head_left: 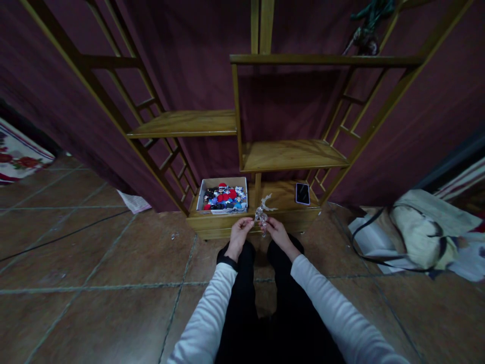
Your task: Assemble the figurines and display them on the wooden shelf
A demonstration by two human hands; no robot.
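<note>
A small clear figurine (261, 214), deer-like with pale branching antlers, is held up in front of the shelf unit. My left hand (241, 232) pinches it from the left side with thumb and fingers. From the right, my right hand (277, 231) grips its lower part, fingers closed round it. Finer details of the figurine are too small to make out. Just beyond my left hand, a white cardboard box (200, 202) stands on the lowest shelf, filled with many small red, blue, black and white items.
A phone (302, 193) lies on the low wooden shelf (278, 194) at right. Higher shelves (295, 154) stand above. Bags (415, 230) lie on the floor at right, a cable (71, 234) at left. Bits of clear plastic (175, 235) lie on the tiles.
</note>
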